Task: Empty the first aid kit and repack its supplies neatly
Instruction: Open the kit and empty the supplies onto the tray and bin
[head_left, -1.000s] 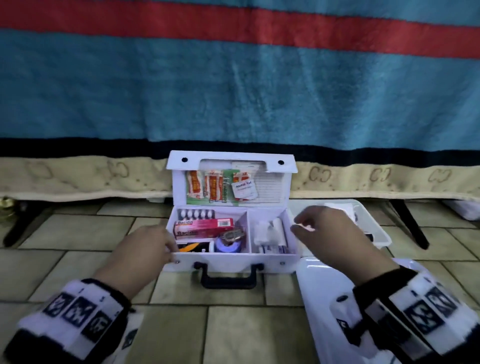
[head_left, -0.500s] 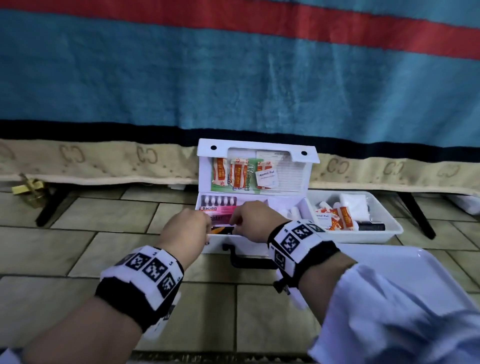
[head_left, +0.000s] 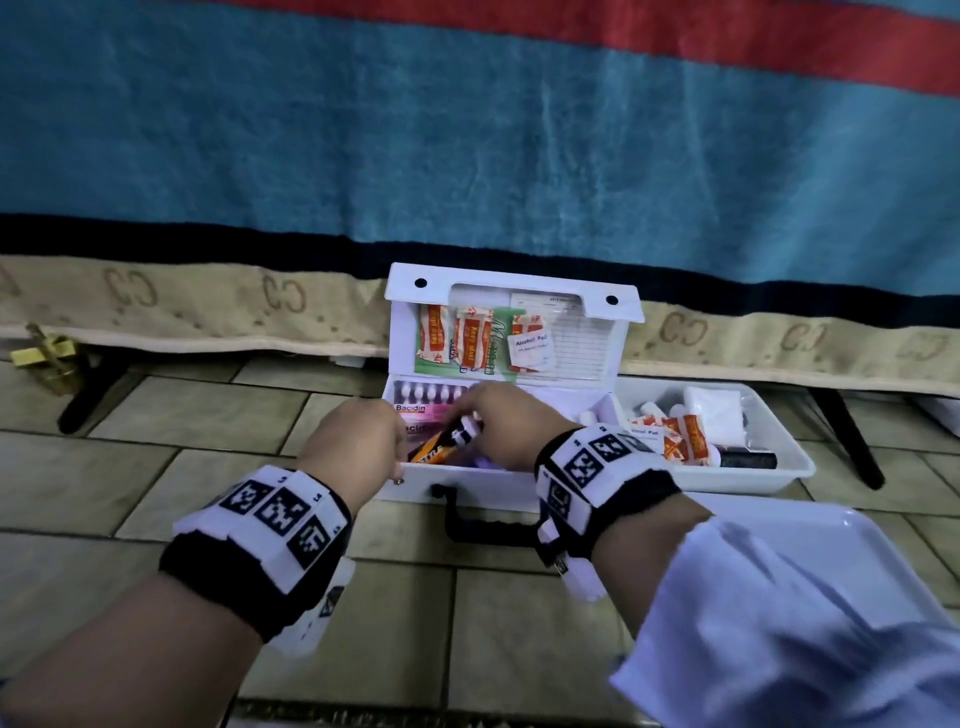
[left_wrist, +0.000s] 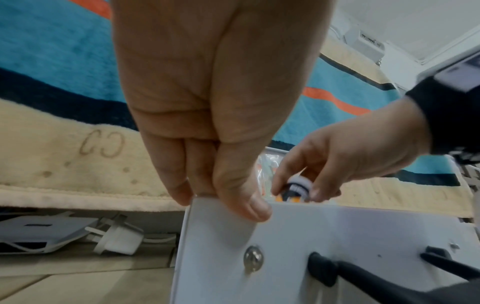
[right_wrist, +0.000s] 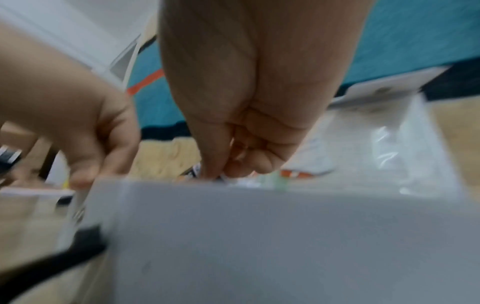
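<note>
The white first aid kit (head_left: 488, 480) stands open on the tiled floor, its lid (head_left: 511, 322) upright with plasters and an alcohol pad tucked in the lid pocket. My left hand (head_left: 396, 457) pinches the top edge of the front wall at the left corner; in the left wrist view the thumb (left_wrist: 249, 203) lies on the outside. My right hand (head_left: 470, 426) reaches into the left compartment and pinches the white-capped end of an orange and black tube (left_wrist: 296, 190), which tilts up above a pink Bacidin box (head_left: 415, 415).
A white tray (head_left: 779, 475) with sachets, small bottles and gauze sits right of the kit. A larger white tray (head_left: 821, 530) lies at the front right. The kit's black handle (head_left: 483, 532) points toward me. A blanket-draped bed edge runs behind.
My right hand moved from the kit's right side into the left compartment and took hold of the tube, raising its capped end. My left hand stayed at the front left corner.
</note>
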